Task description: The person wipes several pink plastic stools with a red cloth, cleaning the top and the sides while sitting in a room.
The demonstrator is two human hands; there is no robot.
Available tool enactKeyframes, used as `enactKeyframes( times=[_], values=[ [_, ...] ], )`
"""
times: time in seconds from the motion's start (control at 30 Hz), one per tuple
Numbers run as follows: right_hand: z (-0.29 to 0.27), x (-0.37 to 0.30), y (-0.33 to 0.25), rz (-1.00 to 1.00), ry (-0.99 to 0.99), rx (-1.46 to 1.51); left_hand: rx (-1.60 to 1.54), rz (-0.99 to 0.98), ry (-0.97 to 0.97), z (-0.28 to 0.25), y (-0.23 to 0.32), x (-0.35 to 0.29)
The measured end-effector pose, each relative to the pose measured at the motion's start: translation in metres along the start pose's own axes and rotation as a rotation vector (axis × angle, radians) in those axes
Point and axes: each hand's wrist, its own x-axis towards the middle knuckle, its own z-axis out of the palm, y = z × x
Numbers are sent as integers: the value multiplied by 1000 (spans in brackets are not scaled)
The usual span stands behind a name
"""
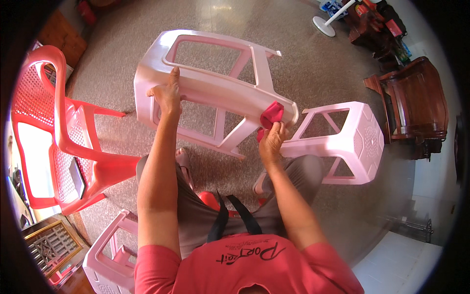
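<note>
A pale pink plastic stool [215, 90] is tipped on its side in front of me, its seat end to the left and its feet to the right. My left hand [169, 98] grips a leg close to the seat end, thumb stretched up along the plastic and the other fingers partly hidden. A red cloth [272, 114] is bunched in my right hand [272, 143], pressed against the foot end of that same leg. Part of the cloth hangs below the leg's edge.
Right of my knee lies another pink stool [338, 142] on its side; a third pink stool [110, 255] is at lower left. A red plastic chair [61, 142] holds a dark flat device [77, 177]. Wooden furniture [416, 105] and a white stand base [323, 27] are at right.
</note>
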Motion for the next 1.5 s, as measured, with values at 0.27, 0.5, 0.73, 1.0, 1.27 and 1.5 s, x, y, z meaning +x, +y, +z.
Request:
enactKeyframes(
  times=[0.27, 0.5, 0.73, 1.0, 1.27, 1.5],
  values=[
    [22, -8, -47, -142, -6, 104, 78, 126, 12, 5, -6, -1],
    [30, 21, -96, -292, -5, 257, -106, 76, -136, 18, 17, -38],
    [44, 57, -139, -443, 58, 296, -48, 79, -276, 14, 30, -46],
    [39, 50, -92, -471, 42, 176, -245, -4, -323, 21, 22, -45],
    [0, 46, -9, -283, 44, 27, -347, -90, -353, 23, 25, -42],
    [-10, 76, 3, -87, 95, 77, -443, -140, -274, 20, 23, -38]
  ],
)
